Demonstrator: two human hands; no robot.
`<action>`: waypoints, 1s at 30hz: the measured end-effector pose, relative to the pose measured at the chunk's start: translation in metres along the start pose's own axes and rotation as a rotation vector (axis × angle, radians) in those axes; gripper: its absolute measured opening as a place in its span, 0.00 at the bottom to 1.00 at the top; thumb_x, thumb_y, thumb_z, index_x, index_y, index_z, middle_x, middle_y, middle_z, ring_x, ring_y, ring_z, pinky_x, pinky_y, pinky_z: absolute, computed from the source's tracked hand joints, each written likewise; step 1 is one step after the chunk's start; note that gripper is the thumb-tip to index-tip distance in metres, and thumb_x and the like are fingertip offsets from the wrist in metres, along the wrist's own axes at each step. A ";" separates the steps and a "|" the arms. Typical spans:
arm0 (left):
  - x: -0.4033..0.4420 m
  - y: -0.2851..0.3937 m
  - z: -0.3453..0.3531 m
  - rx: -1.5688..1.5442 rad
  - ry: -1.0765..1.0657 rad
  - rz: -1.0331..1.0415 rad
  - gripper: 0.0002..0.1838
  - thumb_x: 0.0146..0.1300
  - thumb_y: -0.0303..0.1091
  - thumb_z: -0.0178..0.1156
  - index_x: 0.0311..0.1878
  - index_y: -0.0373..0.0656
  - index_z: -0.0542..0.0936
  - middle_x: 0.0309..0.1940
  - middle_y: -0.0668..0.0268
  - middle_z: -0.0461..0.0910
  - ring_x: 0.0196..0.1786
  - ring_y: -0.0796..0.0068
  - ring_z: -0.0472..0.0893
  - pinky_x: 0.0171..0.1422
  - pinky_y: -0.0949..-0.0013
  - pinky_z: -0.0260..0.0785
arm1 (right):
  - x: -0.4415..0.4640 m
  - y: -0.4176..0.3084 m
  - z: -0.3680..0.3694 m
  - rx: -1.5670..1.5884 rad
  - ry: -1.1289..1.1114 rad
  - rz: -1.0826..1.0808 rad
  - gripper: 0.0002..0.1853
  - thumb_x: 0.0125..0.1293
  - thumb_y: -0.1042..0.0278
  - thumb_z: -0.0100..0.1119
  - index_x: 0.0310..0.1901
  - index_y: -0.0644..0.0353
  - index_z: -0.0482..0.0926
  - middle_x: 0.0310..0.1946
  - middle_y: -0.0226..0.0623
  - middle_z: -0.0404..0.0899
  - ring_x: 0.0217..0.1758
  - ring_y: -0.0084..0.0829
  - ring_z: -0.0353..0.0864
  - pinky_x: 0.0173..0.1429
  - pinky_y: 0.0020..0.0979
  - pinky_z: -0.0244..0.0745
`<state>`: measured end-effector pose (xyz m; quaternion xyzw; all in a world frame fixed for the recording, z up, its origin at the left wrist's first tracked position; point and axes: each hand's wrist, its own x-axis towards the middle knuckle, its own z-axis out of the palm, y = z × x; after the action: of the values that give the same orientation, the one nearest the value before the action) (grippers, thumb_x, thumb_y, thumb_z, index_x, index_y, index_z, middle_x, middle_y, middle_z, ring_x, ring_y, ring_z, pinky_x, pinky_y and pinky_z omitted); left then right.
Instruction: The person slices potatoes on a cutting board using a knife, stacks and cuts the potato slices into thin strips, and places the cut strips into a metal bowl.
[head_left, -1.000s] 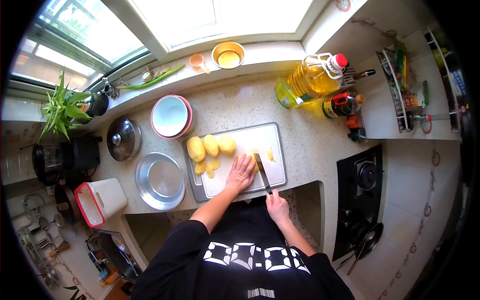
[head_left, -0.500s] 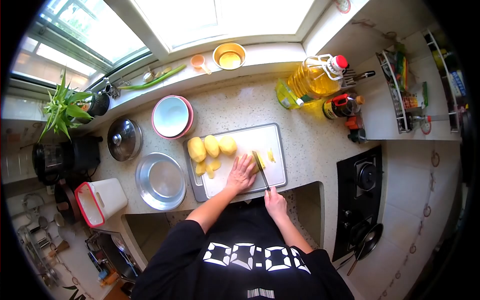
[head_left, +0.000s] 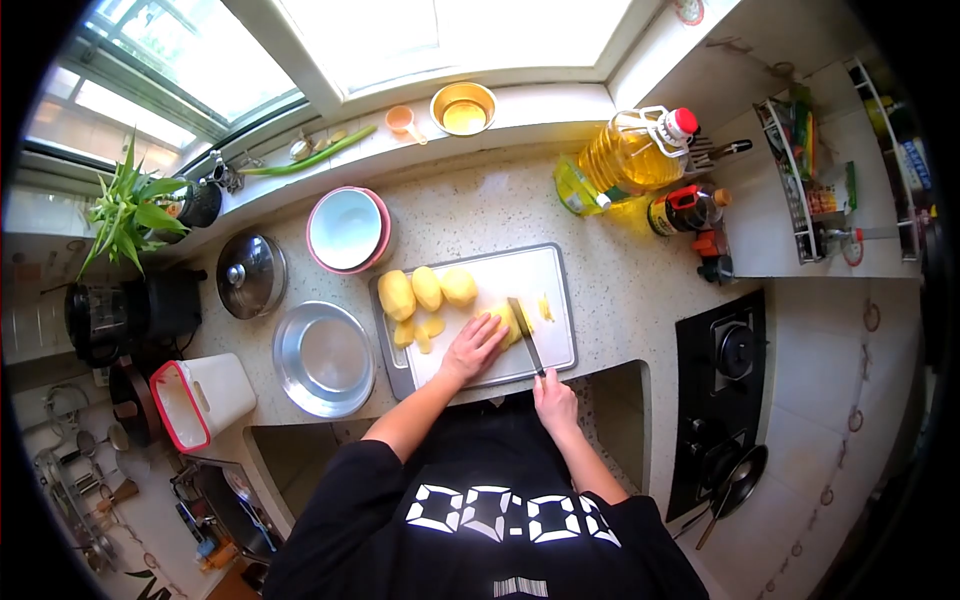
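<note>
Hands apart from each other. Left hand lay against the cut potato, fingertips on it; couldn't tell if they gripped. Right hand closed round knife handle, blade at potato's right side. Potato sat on cutting board, ahead of both hands, strips right of blade, whole potatoes farther left.

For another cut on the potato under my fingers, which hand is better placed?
Probably the right hand: it grips the knife by its handle, with the blade at the potato. The left hand rests on the potato, better placed to steady it.
</note>
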<state>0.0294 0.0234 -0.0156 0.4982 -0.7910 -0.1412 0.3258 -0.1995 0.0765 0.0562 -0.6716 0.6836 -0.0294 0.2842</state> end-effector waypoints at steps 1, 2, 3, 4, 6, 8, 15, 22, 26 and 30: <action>0.000 0.001 0.000 0.000 -0.004 -0.004 0.30 0.57 0.31 0.72 0.66 0.48 0.79 0.66 0.57 0.76 0.69 0.52 0.75 0.74 0.51 0.69 | 0.000 0.001 0.001 0.008 0.009 0.002 0.14 0.75 0.54 0.55 0.48 0.58 0.74 0.27 0.53 0.84 0.32 0.60 0.85 0.37 0.58 0.79; 0.000 0.000 -0.001 0.001 -0.009 -0.008 0.30 0.57 0.31 0.72 0.66 0.49 0.79 0.66 0.57 0.76 0.69 0.52 0.75 0.74 0.51 0.69 | -0.001 0.000 0.002 0.017 0.020 0.010 0.14 0.75 0.54 0.55 0.47 0.58 0.74 0.27 0.53 0.84 0.32 0.60 0.85 0.36 0.58 0.79; 0.001 -0.001 -0.003 -0.001 -0.012 -0.014 0.30 0.57 0.31 0.71 0.66 0.49 0.79 0.66 0.57 0.76 0.69 0.52 0.74 0.74 0.51 0.69 | -0.001 -0.001 0.002 0.028 0.031 0.017 0.14 0.75 0.54 0.55 0.47 0.58 0.74 0.27 0.54 0.84 0.32 0.60 0.85 0.36 0.58 0.79; 0.001 0.000 -0.003 -0.006 -0.017 -0.022 0.30 0.58 0.31 0.71 0.66 0.49 0.79 0.66 0.58 0.76 0.70 0.53 0.74 0.74 0.51 0.69 | -0.002 -0.002 0.002 0.037 0.040 0.026 0.14 0.75 0.54 0.55 0.47 0.58 0.74 0.27 0.54 0.84 0.32 0.60 0.85 0.36 0.58 0.79; 0.001 0.003 -0.003 -0.014 -0.024 -0.027 0.29 0.58 0.31 0.70 0.66 0.49 0.79 0.67 0.58 0.75 0.70 0.53 0.74 0.74 0.51 0.69 | -0.002 -0.001 0.002 0.037 0.037 0.015 0.14 0.75 0.54 0.55 0.47 0.58 0.74 0.26 0.54 0.83 0.32 0.60 0.84 0.36 0.59 0.78; 0.001 0.002 -0.004 -0.010 -0.023 -0.025 0.29 0.59 0.31 0.70 0.66 0.49 0.79 0.67 0.58 0.75 0.70 0.53 0.74 0.74 0.51 0.69 | -0.001 0.002 0.002 0.031 0.038 0.019 0.14 0.75 0.55 0.55 0.46 0.58 0.73 0.26 0.54 0.83 0.31 0.61 0.84 0.36 0.59 0.78; 0.001 0.003 -0.002 0.004 -0.035 -0.039 0.29 0.60 0.33 0.70 0.66 0.50 0.78 0.67 0.59 0.75 0.70 0.54 0.74 0.74 0.51 0.69 | 0.001 0.004 -0.011 0.101 0.046 -0.020 0.13 0.75 0.57 0.56 0.45 0.58 0.72 0.24 0.55 0.81 0.31 0.62 0.83 0.33 0.60 0.75; 0.002 0.004 -0.004 0.016 -0.051 -0.046 0.29 0.61 0.35 0.69 0.67 0.50 0.78 0.67 0.59 0.75 0.71 0.55 0.74 0.74 0.51 0.69 | -0.012 -0.007 -0.020 0.129 0.015 -0.058 0.12 0.75 0.58 0.56 0.43 0.58 0.70 0.24 0.54 0.81 0.31 0.61 0.83 0.33 0.59 0.76; 0.001 0.004 -0.004 0.010 -0.058 -0.050 0.30 0.59 0.32 0.69 0.67 0.51 0.78 0.68 0.59 0.74 0.71 0.54 0.73 0.76 0.52 0.67 | -0.013 -0.006 -0.018 0.152 0.030 -0.067 0.12 0.75 0.59 0.57 0.42 0.59 0.70 0.24 0.53 0.81 0.31 0.61 0.82 0.33 0.58 0.75; 0.001 0.003 -0.003 0.017 -0.058 -0.044 0.28 0.62 0.35 0.69 0.67 0.50 0.78 0.67 0.59 0.75 0.71 0.55 0.73 0.75 0.51 0.68 | -0.012 -0.005 -0.017 0.148 -0.015 -0.033 0.13 0.74 0.57 0.56 0.45 0.58 0.73 0.27 0.56 0.83 0.34 0.61 0.84 0.37 0.58 0.78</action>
<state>0.0288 0.0246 -0.0113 0.5138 -0.7902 -0.1558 0.2954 -0.2034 0.0812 0.0764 -0.6601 0.6663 -0.0794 0.3377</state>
